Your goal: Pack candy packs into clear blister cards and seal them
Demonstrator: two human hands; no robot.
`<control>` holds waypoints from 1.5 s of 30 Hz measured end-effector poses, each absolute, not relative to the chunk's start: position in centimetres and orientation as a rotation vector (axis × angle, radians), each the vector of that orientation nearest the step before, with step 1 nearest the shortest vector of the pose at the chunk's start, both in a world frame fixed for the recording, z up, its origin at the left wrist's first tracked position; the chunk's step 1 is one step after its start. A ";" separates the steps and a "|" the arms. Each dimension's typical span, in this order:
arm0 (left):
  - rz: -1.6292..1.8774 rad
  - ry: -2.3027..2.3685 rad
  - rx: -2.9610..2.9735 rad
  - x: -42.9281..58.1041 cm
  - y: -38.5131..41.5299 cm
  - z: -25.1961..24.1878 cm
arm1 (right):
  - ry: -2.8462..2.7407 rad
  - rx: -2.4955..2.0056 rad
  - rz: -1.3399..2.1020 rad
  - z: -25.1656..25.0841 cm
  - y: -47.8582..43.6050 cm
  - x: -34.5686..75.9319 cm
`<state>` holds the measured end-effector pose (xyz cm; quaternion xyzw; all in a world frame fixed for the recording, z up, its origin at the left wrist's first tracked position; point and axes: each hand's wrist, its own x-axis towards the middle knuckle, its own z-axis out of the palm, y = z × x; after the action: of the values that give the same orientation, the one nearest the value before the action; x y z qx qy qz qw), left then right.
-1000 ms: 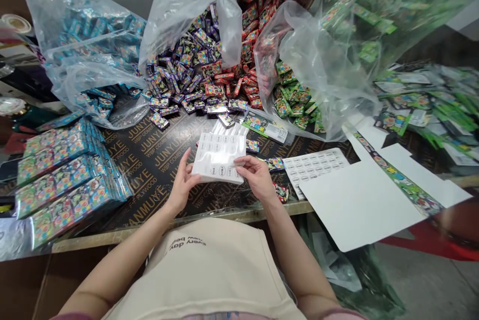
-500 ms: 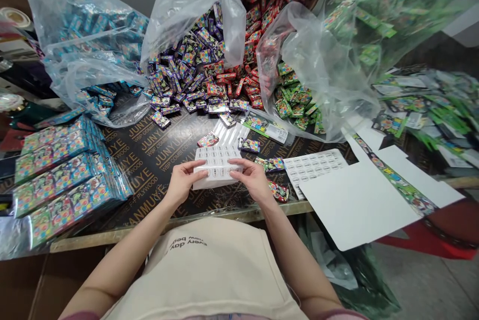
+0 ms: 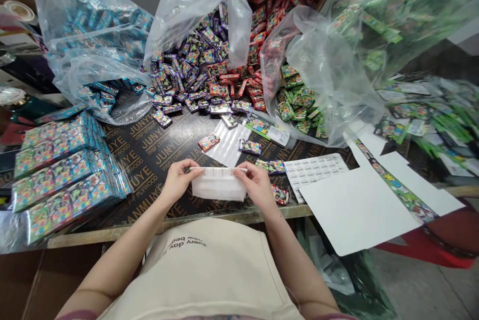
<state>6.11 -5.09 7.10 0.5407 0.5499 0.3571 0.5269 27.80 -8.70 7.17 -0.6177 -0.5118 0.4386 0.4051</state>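
Note:
A white sheet of round stickers (image 3: 219, 188) is folded over, its pale side facing me and the stickers mostly hidden. My left hand (image 3: 181, 178) pinches its left end between thumb and fingers. At the opposite end my right hand (image 3: 255, 180) grips the sheet the same way. Just beyond lies a clear plastic strip (image 3: 227, 143) on the dark board. A small red packet (image 3: 208, 141) rests on its left side, and a dark purple packet (image 3: 249, 146) on its right. Another sticker sheet (image 3: 314, 173) lies to the right of my right hand.
Stacks of blue-wrapped packs (image 3: 71, 175) stand at the left. Behind, plastic bags spill purple packets (image 3: 179, 76), red packets (image 3: 258, 56) and green packets (image 3: 299, 95). White card (image 3: 359, 210) overhangs the front edge at right, near a heap of green-edged packaging (image 3: 430, 115).
Both hands have folded the sticker sheet over and drawn it slightly toward me. Its printed rows have turned out of sight, and the red packet and clear strip show more fully.

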 end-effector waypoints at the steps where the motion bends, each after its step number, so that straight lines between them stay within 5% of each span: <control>1: 0.821 1.289 1.209 6.0 -5.1 7.2 | -1.247 -1.560 1.165 7.2 -8.7 27.7; 16: 0.864 1.263 1.022 5.6 -5.3 5.5 | -1.143 -1.511 1.104 5.1 -9.0 27.5; 26: 0.727 1.341 1.356 5.9 -6.5 5.1 | -1.949 -1.488 0.854 5.8 -7.8 26.2; 45: 0.766 1.361 1.222 5.5 -7.3 4.3 | -2.243 -1.338 0.531 4.9 -7.2 24.1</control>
<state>5.45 -7.29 4.25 0.5156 0.5742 0.3234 0.5476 24.12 -7.18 4.92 -0.4880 -0.8177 0.1937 0.2359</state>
